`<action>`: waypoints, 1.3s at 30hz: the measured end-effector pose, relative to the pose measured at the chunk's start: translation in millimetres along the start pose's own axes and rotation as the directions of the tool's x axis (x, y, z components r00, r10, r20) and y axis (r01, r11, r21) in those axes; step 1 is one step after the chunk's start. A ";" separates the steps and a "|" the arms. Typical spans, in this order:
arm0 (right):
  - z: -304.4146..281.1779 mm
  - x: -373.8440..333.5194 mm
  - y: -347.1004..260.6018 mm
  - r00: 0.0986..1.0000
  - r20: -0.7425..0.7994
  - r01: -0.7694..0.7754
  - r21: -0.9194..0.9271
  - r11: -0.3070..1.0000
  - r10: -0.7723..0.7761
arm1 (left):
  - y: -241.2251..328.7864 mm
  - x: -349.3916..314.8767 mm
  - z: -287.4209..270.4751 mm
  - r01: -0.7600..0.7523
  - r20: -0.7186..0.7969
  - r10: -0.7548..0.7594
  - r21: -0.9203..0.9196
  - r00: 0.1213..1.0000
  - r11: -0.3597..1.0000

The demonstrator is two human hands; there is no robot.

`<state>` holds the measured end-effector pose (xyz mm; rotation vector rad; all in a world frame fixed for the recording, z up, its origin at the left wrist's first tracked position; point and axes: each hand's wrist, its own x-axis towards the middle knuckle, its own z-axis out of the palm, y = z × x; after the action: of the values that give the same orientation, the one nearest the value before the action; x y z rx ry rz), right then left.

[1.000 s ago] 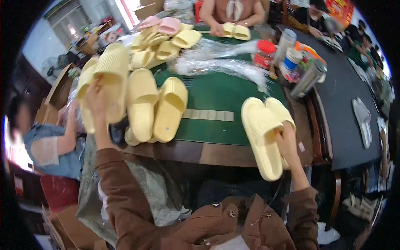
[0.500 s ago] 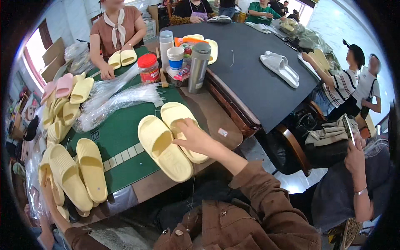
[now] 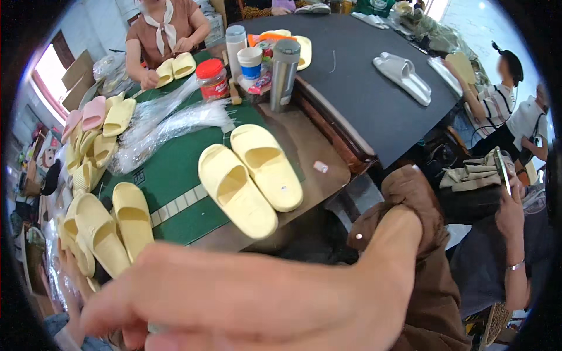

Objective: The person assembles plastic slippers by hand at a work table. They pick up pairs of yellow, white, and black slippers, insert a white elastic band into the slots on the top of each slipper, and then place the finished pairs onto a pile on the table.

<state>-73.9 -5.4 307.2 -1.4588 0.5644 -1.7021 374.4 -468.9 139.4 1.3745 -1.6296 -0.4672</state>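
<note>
A pair of pale yellow slippers lies side by side near the table's front edge, with nothing touching it. My right hand is large, close and blurred across the bottom, with its fingers pointing left; smearing hides how they are set. At the lower left, my left hand is against the outer side of several yellow slippers, seemingly gripping them. Most of its fingers are hidden behind the slippers and my right hand.
Clear plastic strands and a slipper pile lie on the green mat. Behind stand a red-lidded jar, cups and a steel tumbler. A dark table adjoins, bearing grey slippers. Several people sit around.
My right hand has let go of the yellow slipper pair and swung toward me and left. The pair stays on the table. My view has shifted slightly.
</note>
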 end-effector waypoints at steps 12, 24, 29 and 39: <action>33.8 -6.9 13.2 0.992 -0.111 0.005 0.454 0.891 0.051 | 128.1 -54.4 28.9 -0.432 -0.322 0.503 0.269 0.802 0.861; -45.9 -40.5 41.5 0.744 0.163 -0.667 0.243 0.705 0.648 | 297.6 -262.4 206.0 -0.473 0.369 0.689 -0.524 0.624 0.708; -119.5 -59.3 73.8 0.673 -0.424 -0.617 0.131 0.776 0.607 | 300.2 -281.6 250.5 -0.385 0.496 0.625 -0.505 0.602 0.772; -217.9 -48.2 153.2 0.795 -0.606 -0.494 -0.677 0.546 -0.031 | 306.4 -290.6 364.7 -0.717 0.491 0.689 -0.171 0.533 0.676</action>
<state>-238.6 -90.7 110.1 -1.2942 2.0362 -1.6773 -113.7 -206.2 75.4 0.4907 -2.4917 -0.3041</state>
